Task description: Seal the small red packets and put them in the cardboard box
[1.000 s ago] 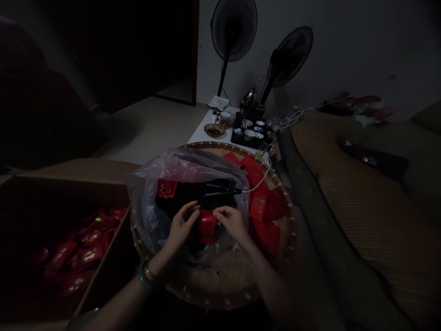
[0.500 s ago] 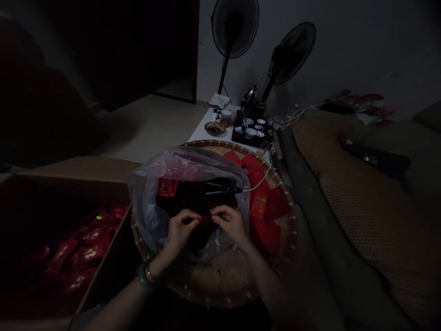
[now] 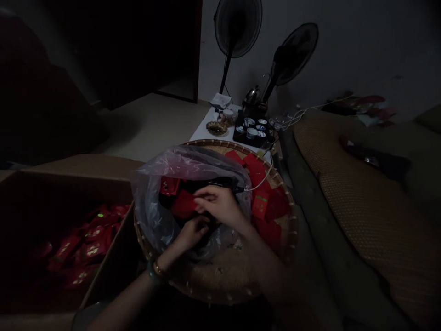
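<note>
My right hand pinches a red packet by its right edge, over the open mouth of a clear plastic bag. Just below it, my left hand is curled low over the dark contents of the bag; anything in its fingers is hidden. Another red packet with printing lies at the bag's back left. Beyond my right hand rests a dark, slim tool with a small red light and a white cable. The bag sits in a round woven tray.
Red packets lie along the tray's right side. A cardboard box at left holds many shiny red packets. Behind stand a white table with a black tea tray and two fans. A couch with a woven mat is at right.
My hands, earlier pinching a small red edge together, have parted. The right hand has moved up and left with the red packet, now seen flat; the left hand has dropped lower.
</note>
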